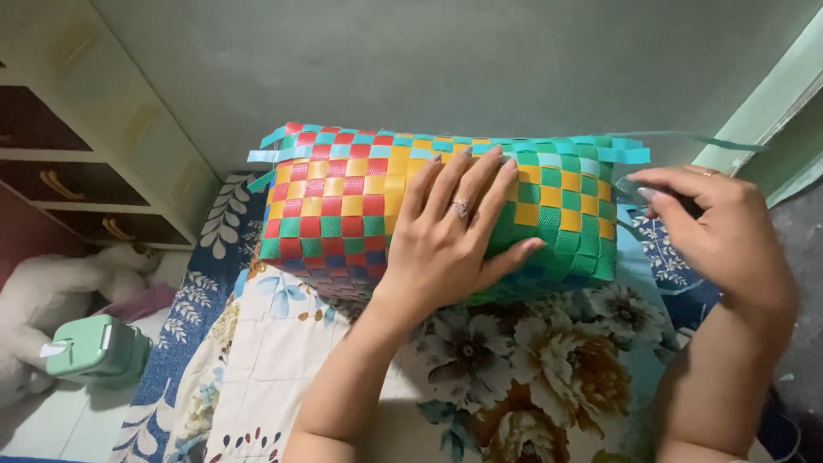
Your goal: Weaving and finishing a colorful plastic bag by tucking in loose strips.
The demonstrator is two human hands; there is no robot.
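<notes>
My left hand (450, 236) lies flat, fingers spread, steadying a colourful woven basket (360, 210). My right hand (716, 227) pinches a teal strip (686, 137) at its right end, mid-weave; threading needs tension.

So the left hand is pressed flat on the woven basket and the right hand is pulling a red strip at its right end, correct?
Not quite: the strip is teal, not red. In the head view the left hand lies flat on the woven basket, and the right hand pinches a teal strip at the basket's right end.
</notes>
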